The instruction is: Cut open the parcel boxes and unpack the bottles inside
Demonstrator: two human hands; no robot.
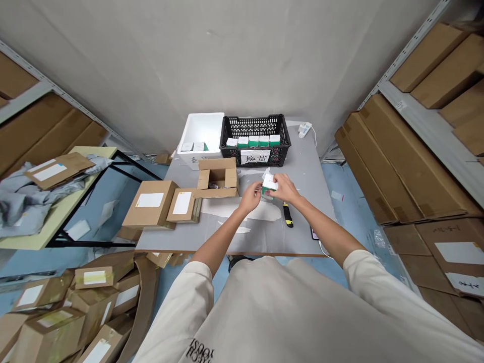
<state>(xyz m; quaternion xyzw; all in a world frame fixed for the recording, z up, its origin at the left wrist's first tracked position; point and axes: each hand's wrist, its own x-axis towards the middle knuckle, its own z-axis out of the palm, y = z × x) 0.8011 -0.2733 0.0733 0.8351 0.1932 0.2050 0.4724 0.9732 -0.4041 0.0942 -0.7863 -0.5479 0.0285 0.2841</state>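
Between my two hands, above the middle of the table, is a small white and green box with a white flap sticking up at its far side. My right hand is closed on the box's right side and top. At the box's left edge, my left hand has its fingers bent and pressed against it. A black and yellow utility knife lies on the table just below my right hand. To the left of my hands stands an opened cardboard box with its flaps up; its contents are hard to make out.
Behind, a white foam box and a black crate hold small white and green boxes. Two closed cartons stand on the table's left. A power strip is at the back right. Cartons on shelves flank the right; parcels pile lower left.
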